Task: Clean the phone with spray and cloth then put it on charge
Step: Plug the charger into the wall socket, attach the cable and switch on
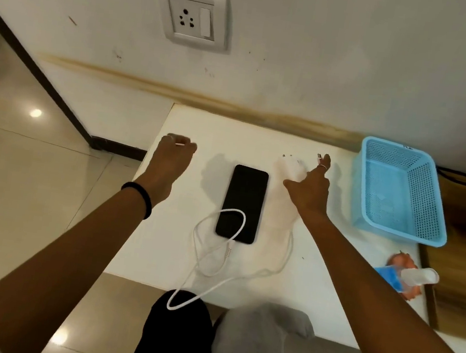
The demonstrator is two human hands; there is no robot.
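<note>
A black phone [242,203] lies face up in the middle of the white table [316,277]. A white charging cable [213,266] is plugged into the phone's near end, loops over the table's front edge and runs back up to a white adapter [293,166]. My right hand [312,187] grips that adapter, blurred, just right of the phone's far end. My left hand [175,153] is at the table's far left corner with its fingers curled under; nothing shows in it. A clear spray bottle [418,275] lies on an orange and blue cloth [399,285] at the right.
A wall socket [192,19] with a switch sits on the wall above and behind the table. A blue plastic basket [400,193] stands at the table's far right. Tiled floor [16,176] lies to the left. My knees are below the table's front edge.
</note>
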